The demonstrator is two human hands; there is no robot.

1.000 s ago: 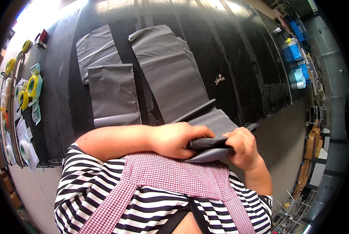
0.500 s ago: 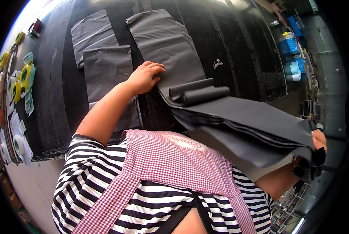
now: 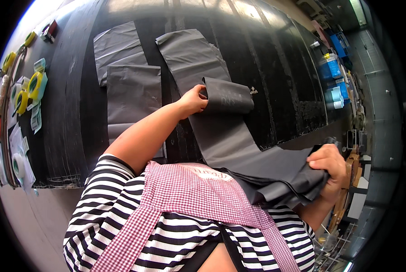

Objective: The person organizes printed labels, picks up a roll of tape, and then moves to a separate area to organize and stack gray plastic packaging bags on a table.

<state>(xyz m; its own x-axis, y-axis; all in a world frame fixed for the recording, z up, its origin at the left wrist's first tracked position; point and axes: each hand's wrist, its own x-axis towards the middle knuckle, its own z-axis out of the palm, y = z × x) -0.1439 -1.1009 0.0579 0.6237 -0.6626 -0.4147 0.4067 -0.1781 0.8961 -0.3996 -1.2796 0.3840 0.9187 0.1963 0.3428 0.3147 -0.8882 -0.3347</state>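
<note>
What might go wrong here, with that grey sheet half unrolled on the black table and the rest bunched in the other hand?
1. The left hand pins the rolled end of the long grey plastic sheet only at one side, so it may slip or skew.
2. The right hand grips the bunched folds past the black table edge; loose layers may sag or drop.
3. The roll lies over another flat grey sheet and may drag it askew.

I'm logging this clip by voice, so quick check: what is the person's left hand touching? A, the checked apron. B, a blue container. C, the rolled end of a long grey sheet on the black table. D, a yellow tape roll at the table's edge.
C: the left hand grips the rolled end of the grey sheet on the black table, while the right hand bunches the sheet's other end.
</note>
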